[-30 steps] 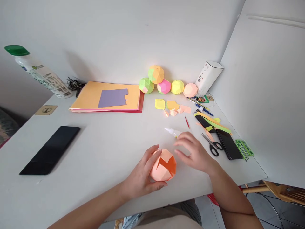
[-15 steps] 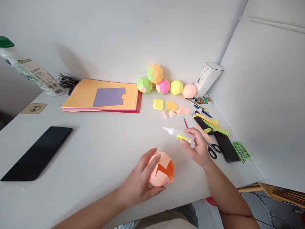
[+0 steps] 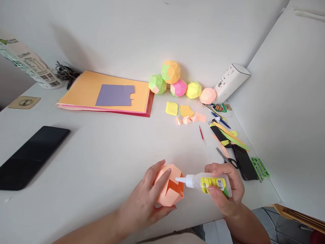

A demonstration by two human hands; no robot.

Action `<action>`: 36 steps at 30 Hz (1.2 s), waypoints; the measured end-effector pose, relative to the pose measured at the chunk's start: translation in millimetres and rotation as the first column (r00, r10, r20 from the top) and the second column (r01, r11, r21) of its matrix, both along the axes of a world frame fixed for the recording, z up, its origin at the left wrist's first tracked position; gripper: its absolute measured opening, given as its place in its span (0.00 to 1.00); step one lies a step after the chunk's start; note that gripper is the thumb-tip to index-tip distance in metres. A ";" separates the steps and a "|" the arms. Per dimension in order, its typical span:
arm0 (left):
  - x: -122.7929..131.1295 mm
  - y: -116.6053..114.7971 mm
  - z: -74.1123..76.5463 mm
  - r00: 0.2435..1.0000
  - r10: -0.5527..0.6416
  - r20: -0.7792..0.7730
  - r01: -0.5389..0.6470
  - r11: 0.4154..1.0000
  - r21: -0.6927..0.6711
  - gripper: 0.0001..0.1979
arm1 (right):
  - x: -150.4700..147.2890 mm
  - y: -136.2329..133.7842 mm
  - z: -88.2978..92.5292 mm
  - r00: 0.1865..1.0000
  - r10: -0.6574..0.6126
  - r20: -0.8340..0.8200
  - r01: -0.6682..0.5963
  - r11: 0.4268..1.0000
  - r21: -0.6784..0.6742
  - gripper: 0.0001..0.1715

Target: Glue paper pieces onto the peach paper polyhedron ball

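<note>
My left hand [image 3: 144,193] is wrapped round a peach-coloured faceted paper ball [image 3: 169,200], which has a jagged opening facing right and shows a deeper orange inside. A clear glue bottle [image 3: 210,184] with a yellow label and white nozzle lies in the closed fingers of my right hand [image 3: 230,189]. Its nozzle tip is at the edge of the ball's opening; whether it touches the paper I cannot tell.
Finished paper balls [image 3: 179,88] stand by the wall, with paper pieces [image 3: 186,111] before them. Scissors [image 3: 226,157], a red pencil [image 3: 201,133] and a phone [image 3: 244,162] lie right. A paper stack [image 3: 76,91] and black tablet [image 3: 35,156] are left.
My right hand has come down and nearer with the glue bottle, bringing the nozzle to the ball's opening. My left hand keeps its hold on the ball. The view has shifted slightly.
</note>
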State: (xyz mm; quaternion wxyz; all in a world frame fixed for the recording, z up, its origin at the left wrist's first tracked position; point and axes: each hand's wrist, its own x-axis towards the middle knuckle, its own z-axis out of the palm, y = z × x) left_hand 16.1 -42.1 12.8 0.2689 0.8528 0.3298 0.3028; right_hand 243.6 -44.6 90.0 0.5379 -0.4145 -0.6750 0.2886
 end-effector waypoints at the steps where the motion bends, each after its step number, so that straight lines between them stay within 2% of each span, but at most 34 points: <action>1: 0.1 -0.3 0.4 1.000 0.000 -0.002 0.000 1.000 0.005 0.46 | -0.4 -0.7 0.6 1.000 0.007 0.006 -0.007 1.000 -0.001 0.05; 10: 1.2 -0.4 4.4 1.000 0.005 0.006 -0.006 1.000 0.010 0.44 | -1.1 -7.3 5.9 0.993 -0.032 0.110 0.033 0.999 -0.005 0.10; 16: 2.2 -0.1 5.9 1.000 0.013 0.013 -0.013 0.999 0.042 0.43 | -1.0 -10.1 7.4 0.987 -0.071 0.145 0.070 0.998 0.011 0.05; 36: 2.2 -1.4 6.6 1.000 0.013 -0.028 -0.010 0.995 0.102 0.42 | -0.9 -15.6 11.8 0.981 -0.083 0.174 0.087 0.996 -0.012 0.05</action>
